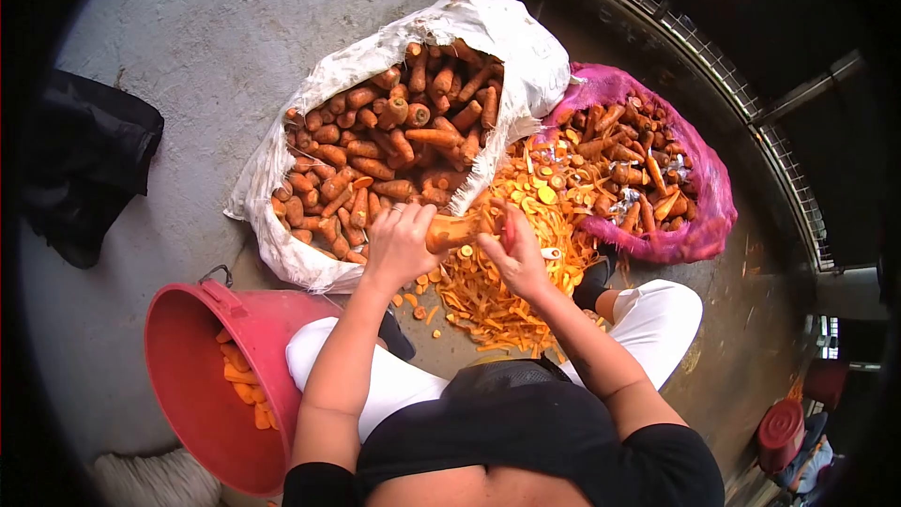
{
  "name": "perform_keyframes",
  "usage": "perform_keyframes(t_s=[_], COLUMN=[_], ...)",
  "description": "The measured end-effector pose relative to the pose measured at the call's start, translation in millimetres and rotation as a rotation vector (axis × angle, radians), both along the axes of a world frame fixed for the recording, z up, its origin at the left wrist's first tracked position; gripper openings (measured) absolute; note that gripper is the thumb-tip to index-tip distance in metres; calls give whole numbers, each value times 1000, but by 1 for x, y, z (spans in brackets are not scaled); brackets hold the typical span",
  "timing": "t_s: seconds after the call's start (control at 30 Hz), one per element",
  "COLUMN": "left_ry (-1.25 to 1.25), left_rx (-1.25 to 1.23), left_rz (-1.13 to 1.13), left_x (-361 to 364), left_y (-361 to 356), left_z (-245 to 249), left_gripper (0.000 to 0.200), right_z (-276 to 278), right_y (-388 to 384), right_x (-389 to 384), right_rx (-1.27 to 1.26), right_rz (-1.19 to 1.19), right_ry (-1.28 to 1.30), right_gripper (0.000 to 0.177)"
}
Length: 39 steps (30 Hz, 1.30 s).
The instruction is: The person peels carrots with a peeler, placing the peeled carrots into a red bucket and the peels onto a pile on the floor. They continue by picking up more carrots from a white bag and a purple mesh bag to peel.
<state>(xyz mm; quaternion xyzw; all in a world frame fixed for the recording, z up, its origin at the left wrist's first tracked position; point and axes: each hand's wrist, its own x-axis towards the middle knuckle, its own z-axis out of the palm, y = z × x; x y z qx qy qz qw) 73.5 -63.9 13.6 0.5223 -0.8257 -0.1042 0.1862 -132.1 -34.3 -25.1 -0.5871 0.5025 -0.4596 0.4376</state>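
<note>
Locate the bucket (267,319) beside your left leg, its mouth to the left; orange pieces (246,385) lie inside against the wall nearer your leg. Ahead of you, the peel heap (488,305) covers the floor between your feet; your hands work above its far-left part.

Note the governing relation: the carrot (449,232) lies between your hands, to the right of the left grip and to the left of the right one; the left hand (399,237) is the nearer, clamped on the carrot's left end; the right hand (516,258) is closed around a red tool (510,228) just beside the right end; whether the tool's edge touches the carrot cannot be told, owing to blur.

Read the carrot's long axis as crosswise to your body, close to level in view, its right end tilted slightly away from you; that end points at the right hand and the tool; which end is the tip cannot be told.

Beyond the hands, the white sack (530,47) opens toward you, full of carrots (375,145); the purple sack (718,192) adjoins its right edge.
</note>
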Motion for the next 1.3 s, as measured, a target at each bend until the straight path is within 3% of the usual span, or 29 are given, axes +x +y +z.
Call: perform_keyframes(t_s=[0.1, 0.37, 0.73, 0.8, 0.87, 0.97, 1.1, 1.2, 1.3], left_ry=[-128, -114, -129, -65, 79, 126, 301, 428, 395], left_rx=[-113, -75, -158, -142, -89, -126, -192, -316, -347], left_rz=[99, 87, 58, 72, 102, 99, 97, 53, 48], left_x=[2, -6, -8, -8, -11, -7, -1, -2, -3], left_y=[-1, 1, 1, 2, 3, 0, -6, -9, -9], left_z=[2, -2, -4, -6, -6, -2, -8, -3, 2], left_gripper=[51, 47, 45, 45, 45, 53, 50, 49, 49], right_z=[2, 12, 0, -37, -122, -157, -153, -97, -15], right_y=[20, 28, 18, 14, 1, 24, 41, 26, 25], right_x=[-13, 6, 12, 4, -24, -63, -66, -47, -27], right_rx=[-75, 145, 92, 187, 347, 633, 600, 519, 274], right_rz=[-68, 99, 47, 68, 93, -25, -84, -109, -93], right_ry=[215, 253, 335, 419, 566, 518, 495, 309, 263], right_gripper=[36, 30, 28, 32, 39, 55, 60, 58, 44])
